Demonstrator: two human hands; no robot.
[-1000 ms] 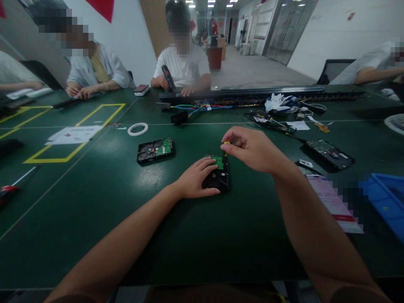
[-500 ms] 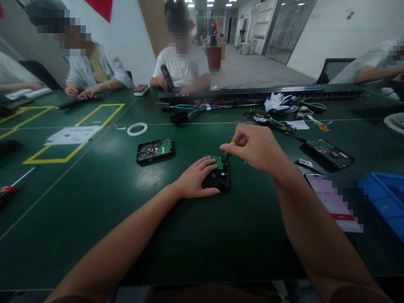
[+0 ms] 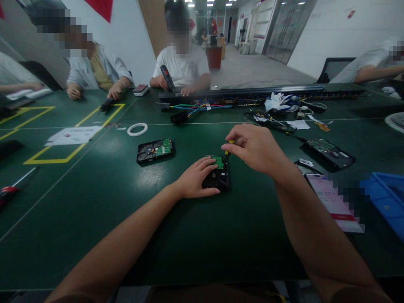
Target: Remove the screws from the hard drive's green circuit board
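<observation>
A black hard drive (image 3: 221, 179) with a green circuit board lies on the table in front of me. My left hand (image 3: 197, 179) rests across its left part, fingers over the board and thumb along the near edge, holding it against the tabletop. In the pinched fingers of my right hand (image 3: 252, 147) is a small screwdriver with a yellow-and-black handle (image 3: 227, 152). It stands nearly upright over the drive's far right corner; its tip is too small to make out. A second hard drive (image 3: 155, 150) lies to the left, board up.
A third drive (image 3: 330, 153) with a cable lies at right, near a phone (image 3: 336, 202) and a blue bin (image 3: 386, 202). A white tape ring (image 3: 137, 129), wires (image 3: 202, 108) and gloves (image 3: 279, 102) are farther back. A red-handled screwdriver (image 3: 9, 193) lies far left. Co-workers sit opposite.
My right fingers have shifted slightly on the screwdriver, and more of its handle shows. My left hand and the drive stay put. The co-worker at back left has moved a dark object rightward.
</observation>
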